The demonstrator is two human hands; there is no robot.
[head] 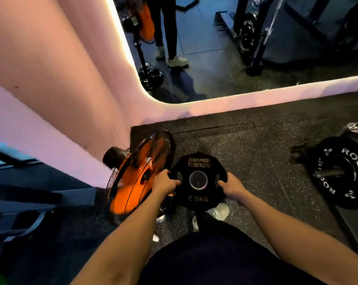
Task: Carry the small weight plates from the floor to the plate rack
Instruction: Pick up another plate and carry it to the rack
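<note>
The small weight plate (pixel 198 181), black and marked "HAMMER STRENGTH" and "2.5KG", hangs in front of me above the floor, held flat-face-up between both hands. My left hand (pixel 165 184) grips its left edge with the fingers curled over the rim, and my right hand (pixel 231 187) grips the right edge the same way, thumb on top. Below the plate I can see my dark shorts and a white shoe (pixel 220 211) on the floor (pixel 256 153), which is dark rubber matting speckled with pale flecks, with seams running across it. Just left of the plate stands an orange-bladed fan (pixel 137 175) in a black wire cage, tilted, close to my left hand. To the right, well apart, a large black "ROGUE" bumper plate (pixel 346 173) sits on a barbell sleeve on the floor. Beyond the mat a pink-lit wall (pixel 50 79) rises, with a big mirror (pixel 235 48) with a rounded corner and a glowing edge. The mirror shows the fan's stand, a person's legs in white shoes, and a dark rack with plates on it.
</note>
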